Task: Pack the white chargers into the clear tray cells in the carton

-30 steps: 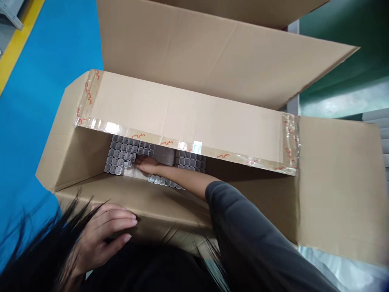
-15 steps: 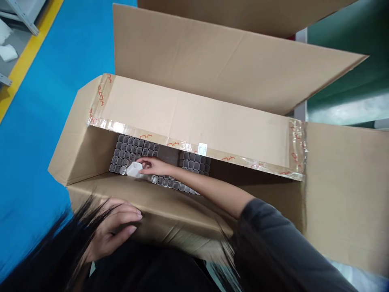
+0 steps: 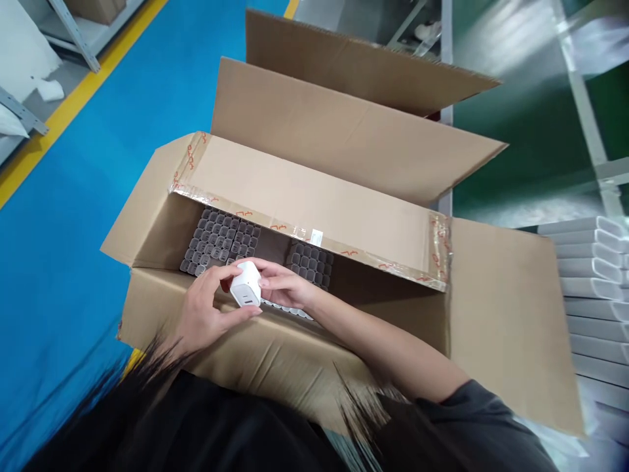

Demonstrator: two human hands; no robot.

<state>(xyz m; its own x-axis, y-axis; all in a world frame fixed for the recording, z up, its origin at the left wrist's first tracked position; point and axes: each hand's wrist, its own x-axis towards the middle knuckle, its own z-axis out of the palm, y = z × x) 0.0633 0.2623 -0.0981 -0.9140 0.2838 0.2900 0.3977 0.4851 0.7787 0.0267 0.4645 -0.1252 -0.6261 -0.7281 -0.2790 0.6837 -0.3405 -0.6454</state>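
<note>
A white charger housing (image 3: 246, 286) with two port slots in its end face is held between both hands, above the near wall of a large open cardboard box (image 3: 295, 344). My left hand (image 3: 209, 308) closes on it from the left, thumb at the lower edge and fingers at the upper left. From the right, my right hand (image 3: 282, 283) grips its far side, some fingers hidden behind it. Down in the box stand rows of small open housings (image 3: 213, 236) at the left, with another block of them (image 3: 311, 263) further right. The forearm hides part of the rows.
The box's flaps stick out, one tall behind (image 3: 334, 111) and one to the right (image 3: 506, 314). Long white hollow profiles (image 3: 590, 288) are stacked at far right. Metal shelving (image 3: 73, 36) stands at upper left beyond the blue floor (image 3: 162, 72).
My right hand has lifted the white housing from inside the box toward me. My left hand has left the near edge and now grips it too. The view has shifted.
</note>
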